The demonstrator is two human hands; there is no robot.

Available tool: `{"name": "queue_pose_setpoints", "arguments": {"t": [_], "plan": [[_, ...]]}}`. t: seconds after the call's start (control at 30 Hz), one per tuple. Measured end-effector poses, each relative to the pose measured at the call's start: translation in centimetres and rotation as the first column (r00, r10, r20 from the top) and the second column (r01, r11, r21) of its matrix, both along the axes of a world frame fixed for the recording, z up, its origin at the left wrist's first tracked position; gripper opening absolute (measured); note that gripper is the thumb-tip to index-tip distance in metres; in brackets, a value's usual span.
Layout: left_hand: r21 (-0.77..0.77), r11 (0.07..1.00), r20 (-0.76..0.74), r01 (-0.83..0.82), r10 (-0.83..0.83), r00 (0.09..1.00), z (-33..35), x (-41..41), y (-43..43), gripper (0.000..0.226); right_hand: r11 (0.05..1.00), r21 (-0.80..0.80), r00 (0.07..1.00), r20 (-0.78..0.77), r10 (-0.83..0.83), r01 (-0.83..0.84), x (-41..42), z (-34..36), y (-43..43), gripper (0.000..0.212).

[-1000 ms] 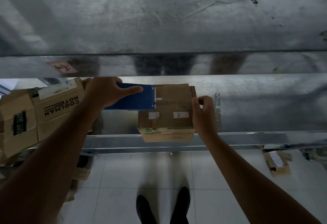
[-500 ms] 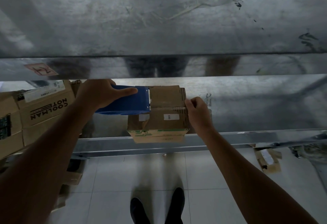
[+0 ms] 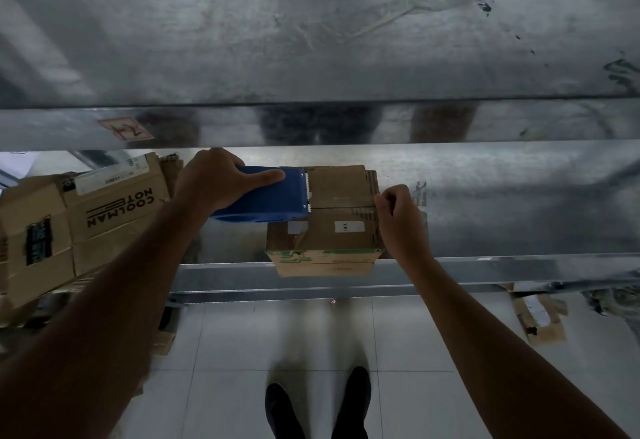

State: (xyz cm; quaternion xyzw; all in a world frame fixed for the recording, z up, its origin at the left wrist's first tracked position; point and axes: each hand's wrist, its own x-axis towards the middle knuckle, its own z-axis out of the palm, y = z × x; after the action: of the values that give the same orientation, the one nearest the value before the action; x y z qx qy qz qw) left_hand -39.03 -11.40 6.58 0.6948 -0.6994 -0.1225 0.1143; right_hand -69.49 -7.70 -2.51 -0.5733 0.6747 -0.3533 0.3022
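Taping brown cardboard box (image 3: 341,227) shut.
L hand (image 3: 211,184) curls round blue plastic tape gun (image 3: 266,201); R hand (image 3: 400,218) pinches box edge steady.

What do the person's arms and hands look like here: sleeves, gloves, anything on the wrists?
The left forearm and right forearm are both uncovered, with no sleeve in view out to the frame edge. The left hand and right hand are ungloved. No watch, band or ring shows. No markings can be made out in the dim light.

Head camera looks steeply down, close over a metal shelf (image 3: 502,203).
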Motion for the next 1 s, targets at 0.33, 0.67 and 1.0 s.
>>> {"name": "queue_pose_setpoints", "arguments": {"t": [0.33, 0.67, 1.0], "plan": [[-0.050, 0.999, -0.034, 0.009, -0.010, 0.999, -0.1, 0.3, 1.2, 0.083, 0.957, 0.254, 0.745, 0.664, -0.066, -0.142, -0.9, 0.8, -0.1, 0.025], [-0.047, 0.999, -0.045, 0.017, -0.019, 0.999, -0.2, 0.3, 0.6, 0.082, 0.970, 0.195, 0.838, 0.546, 0.017, -0.147, -0.6, 0.8, 0.0, 0.030], [-0.048, 0.999, -0.065, 0.016, -0.019, 0.998, -0.3, 0.1, 0.5, 0.075, 0.988, -0.127, 0.961, -0.273, 0.053, -0.091, -0.4, 0.0, 0.4, 0.048]]}}
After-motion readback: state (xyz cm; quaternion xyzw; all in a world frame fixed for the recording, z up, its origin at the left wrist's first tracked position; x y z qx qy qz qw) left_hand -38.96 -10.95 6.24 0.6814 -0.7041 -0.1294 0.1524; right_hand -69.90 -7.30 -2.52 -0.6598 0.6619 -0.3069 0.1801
